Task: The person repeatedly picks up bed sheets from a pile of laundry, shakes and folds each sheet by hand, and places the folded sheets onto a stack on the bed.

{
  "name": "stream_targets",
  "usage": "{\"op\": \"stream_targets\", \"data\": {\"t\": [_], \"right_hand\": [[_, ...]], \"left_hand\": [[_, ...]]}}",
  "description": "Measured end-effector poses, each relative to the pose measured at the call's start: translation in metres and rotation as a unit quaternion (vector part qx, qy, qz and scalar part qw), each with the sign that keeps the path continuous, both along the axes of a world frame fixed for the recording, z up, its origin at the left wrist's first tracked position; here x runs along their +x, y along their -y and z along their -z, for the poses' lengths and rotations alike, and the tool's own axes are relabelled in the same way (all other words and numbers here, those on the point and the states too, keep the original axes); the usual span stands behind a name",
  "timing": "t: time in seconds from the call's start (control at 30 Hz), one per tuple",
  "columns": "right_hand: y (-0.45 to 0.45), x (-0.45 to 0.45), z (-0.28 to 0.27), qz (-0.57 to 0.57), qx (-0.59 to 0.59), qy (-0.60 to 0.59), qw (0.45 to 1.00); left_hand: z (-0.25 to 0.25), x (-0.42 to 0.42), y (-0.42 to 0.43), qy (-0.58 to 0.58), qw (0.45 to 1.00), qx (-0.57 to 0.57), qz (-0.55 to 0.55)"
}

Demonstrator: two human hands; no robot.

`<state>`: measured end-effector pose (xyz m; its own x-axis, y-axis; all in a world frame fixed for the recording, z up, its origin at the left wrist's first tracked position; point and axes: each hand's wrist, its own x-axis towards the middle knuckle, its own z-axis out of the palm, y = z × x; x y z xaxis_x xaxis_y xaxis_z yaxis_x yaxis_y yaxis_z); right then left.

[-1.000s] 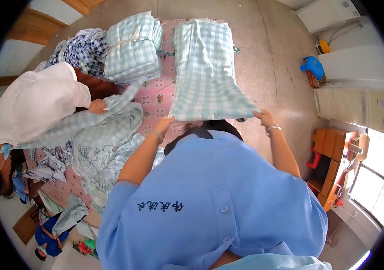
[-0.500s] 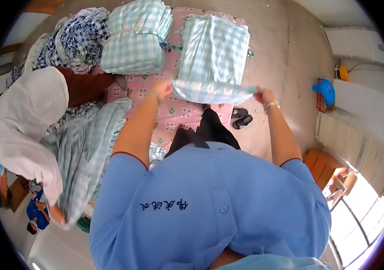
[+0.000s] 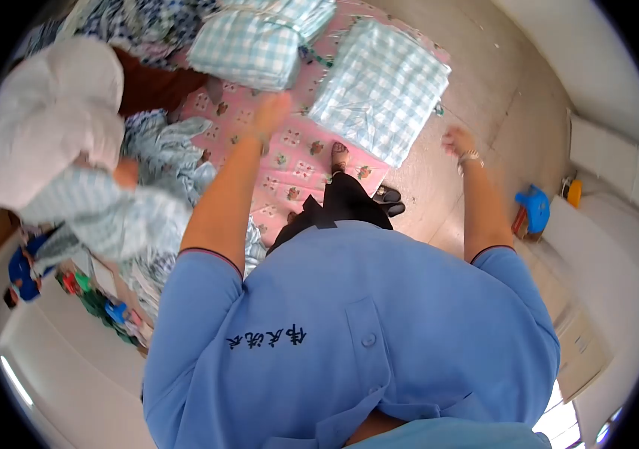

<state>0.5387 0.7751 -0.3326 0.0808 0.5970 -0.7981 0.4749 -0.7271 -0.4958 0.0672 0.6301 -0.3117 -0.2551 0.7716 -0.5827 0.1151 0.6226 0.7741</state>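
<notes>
A folded stack of mint-and-white checked cloth [image 3: 383, 86] lies flat in front of me, its near edge down on the pink sheet. My left hand [image 3: 271, 114] is in the air to the left of this stack, blurred by motion, its fingers loosely stretched and no cloth in them. To the right of the stack, over the bare floor, my right hand [image 3: 459, 141] hangs with its fingers apart and slightly bent. It holds nothing. Neither hand touches the cloth.
A tied bundle of checked cloth [image 3: 260, 41] stands left of the stack on the pink patterned sheet [image 3: 293, 153]. At left a co-worker in a white top [image 3: 54, 123] handles pale checked cloth [image 3: 129, 217]. Black slippers [image 3: 388, 200] and a blue stool [image 3: 533, 208] are at right.
Both hands have let go of the cloth edge they held stretched, and it now lies flat on the stack. My hands have moved apart from it. The co-worker's cloth has shifted too.
</notes>
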Motion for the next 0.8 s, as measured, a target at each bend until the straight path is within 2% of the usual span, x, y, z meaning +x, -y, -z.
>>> {"op": "stream_targets", "data": {"t": [0.03,0.07,0.1,0.13,0.23,0.27,0.33,0.37,0.4,0.43,0.47,0.53,0.57,0.63,0.67,0.73,0.77,0.8], "right_hand": [[0.024,-0.006,0.006,-0.042,-0.038,0.009,0.998],[0.04,-0.004,0.021,-0.105,-0.13,0.009,0.986],[0.063,-0.01,0.027,-0.166,-0.143,0.03,0.975],[0.08,-0.008,0.044,-0.207,-0.195,0.002,0.959],[0.111,-0.064,0.015,-0.294,-0.223,0.07,0.927],[0.115,-0.078,0.006,-0.349,-0.198,0.066,0.914],[0.117,-0.123,-0.006,-0.437,-0.157,0.062,0.884],[0.109,-0.141,-0.005,-0.46,-0.135,0.064,0.875],[0.102,-0.16,-0.004,-0.482,-0.113,0.064,0.866],[0.092,-0.181,-0.004,-0.491,-0.081,0.06,0.865],[0.085,-0.209,-0.004,-0.502,-0.05,0.054,0.862],[0.095,-0.276,-0.027,-0.502,0.004,0.039,0.864],[0.11,-0.309,-0.039,-0.507,0.028,0.027,0.861],[0.162,-0.373,-0.062,-0.497,0.059,-0.017,0.866],[0.196,-0.4,-0.069,-0.529,0.072,-0.036,0.845],[0.278,-0.444,-0.082,-0.594,0.052,-0.089,0.798],[0.322,-0.46,-0.075,-0.632,0.041,-0.082,0.769],[0.365,-0.471,-0.07,-0.677,0.03,-0.091,0.73]], "left_hand": [[0.015,0.0,0.055,-0.116,0.992,0.04,0.028],[-0.009,0.005,0.095,-0.038,0.992,-0.114,-0.027],[0.002,-0.003,0.15,-0.046,0.977,-0.207,0.028],[0.015,0.001,0.214,-0.062,0.984,-0.165,-0.037],[0.039,0.0,0.373,-0.067,0.97,-0.214,-0.095],[0.046,0.002,0.422,-0.076,0.984,-0.149,-0.067],[0.028,0.023,0.479,-0.097,0.989,-0.079,-0.077],[-0.007,0.033,0.484,0.0,0.949,-0.138,-0.282],[-0.039,0.044,0.49,0.104,0.857,-0.183,-0.47],[-0.05,0.054,0.505,0.116,0.833,-0.139,-0.522],[-0.056,0.065,0.523,0.118,0.813,-0.127,-0.556],[-0.06,0.095,0.569,0.15,0.788,-0.012,-0.597],[-0.058,0.116,0.593,0.15,0.761,0.0,-0.63],[-0.052,0.156,0.639,0.121,0.775,-0.021,-0.62],[-0.05,0.182,0.666,0.122,0.749,-0.015,-0.651],[-0.046,0.239,0.718,0.067,0.716,-0.073,-0.691],[-0.03,0.274,0.753,0.061,0.686,-0.084,-0.72],[-0.014,0.311,0.785,0.095,0.651,-0.097,-0.747]]}}
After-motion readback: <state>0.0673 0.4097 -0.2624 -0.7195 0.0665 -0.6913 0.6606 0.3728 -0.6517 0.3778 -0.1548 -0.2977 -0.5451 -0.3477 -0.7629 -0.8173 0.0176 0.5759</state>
